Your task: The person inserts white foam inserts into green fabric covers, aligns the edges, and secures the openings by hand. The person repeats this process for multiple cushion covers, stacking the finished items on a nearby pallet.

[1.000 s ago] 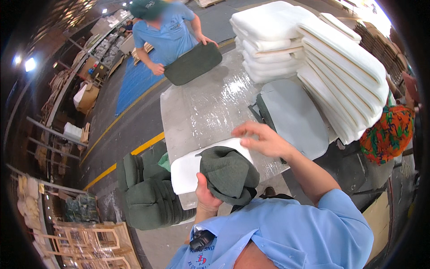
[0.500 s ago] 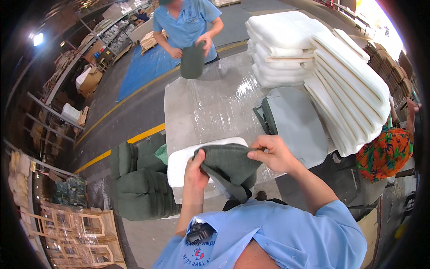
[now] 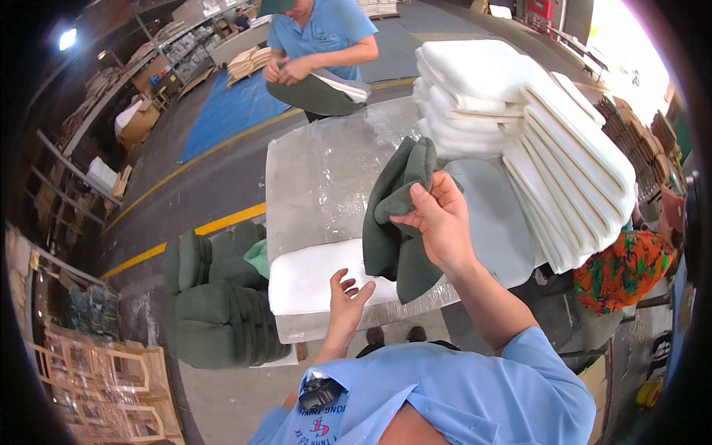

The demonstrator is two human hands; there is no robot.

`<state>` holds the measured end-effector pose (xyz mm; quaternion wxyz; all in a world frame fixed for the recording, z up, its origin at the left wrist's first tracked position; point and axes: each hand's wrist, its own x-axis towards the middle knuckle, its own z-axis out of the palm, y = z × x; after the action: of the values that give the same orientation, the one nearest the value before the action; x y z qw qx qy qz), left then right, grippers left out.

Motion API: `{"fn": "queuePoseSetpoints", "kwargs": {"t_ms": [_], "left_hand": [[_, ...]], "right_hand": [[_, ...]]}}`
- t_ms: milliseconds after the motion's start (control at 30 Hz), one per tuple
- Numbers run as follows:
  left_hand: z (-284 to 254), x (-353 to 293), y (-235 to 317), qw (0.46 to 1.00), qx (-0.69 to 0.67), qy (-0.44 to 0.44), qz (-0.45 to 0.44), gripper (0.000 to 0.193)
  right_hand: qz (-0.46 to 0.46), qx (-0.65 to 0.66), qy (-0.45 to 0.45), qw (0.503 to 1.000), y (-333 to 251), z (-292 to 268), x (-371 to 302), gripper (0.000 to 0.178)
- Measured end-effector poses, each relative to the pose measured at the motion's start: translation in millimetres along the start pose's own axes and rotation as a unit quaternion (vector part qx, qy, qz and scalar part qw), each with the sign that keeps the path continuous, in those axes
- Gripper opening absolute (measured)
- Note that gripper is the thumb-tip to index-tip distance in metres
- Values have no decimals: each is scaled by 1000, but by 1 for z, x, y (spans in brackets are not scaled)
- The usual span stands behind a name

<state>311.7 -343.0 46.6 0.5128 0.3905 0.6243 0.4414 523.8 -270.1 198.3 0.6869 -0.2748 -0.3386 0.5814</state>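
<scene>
A dark green fabric cover [image 3: 386, 233] hangs in folds from my right hand [image 3: 441, 222], whose thumb and fingers are closed on its upper part. Its lower end droops over the right part of a white foam pad [image 3: 308, 280] at the table's near edge. My left hand [image 3: 345, 304] is empty, its fingers apart and curved, at the front of that pad. To the right of the cover lies a smooth grey panel [image 3: 498, 222], partly hidden by my right hand and forearm.
Folded white foam sheets [image 3: 475, 63] are piled at the table's far right. Plastic film wraps the tabletop [image 3: 311, 193]. Dark green cushions [image 3: 215, 322] stand stacked at the left. Across the table, a co-worker [image 3: 322, 37] holds a green cover with white showing inside [image 3: 315, 96].
My left hand has let go of the green cover and opened. The right hand has raised the cover off to the right, baring more white pad. The co-worker has tilted their green piece sideways.
</scene>
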Motion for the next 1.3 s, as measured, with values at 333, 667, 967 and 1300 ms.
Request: {"fn": "queuePoseSetpoints", "kwargs": {"t_ms": [333, 667, 967, 1300], "left_hand": [[-80, 93, 58, 959, -16, 133, 249, 23], [-47, 86, 104, 792, 122, -58, 596, 48], [-100, 103, 135, 786, 64, 142, 598, 49], [-117, 139, 127, 813, 175, -45, 554, 73]], "right_hand": [[-17, -183, 139, 973, -11, -48, -44, 16], [-236, -578, 1, 781, 132, 40, -50, 69], [-343, -550, -51, 760, 86, 103, -28, 49], [-179, -644, -126, 733, 115, 111, 2, 50]]}}
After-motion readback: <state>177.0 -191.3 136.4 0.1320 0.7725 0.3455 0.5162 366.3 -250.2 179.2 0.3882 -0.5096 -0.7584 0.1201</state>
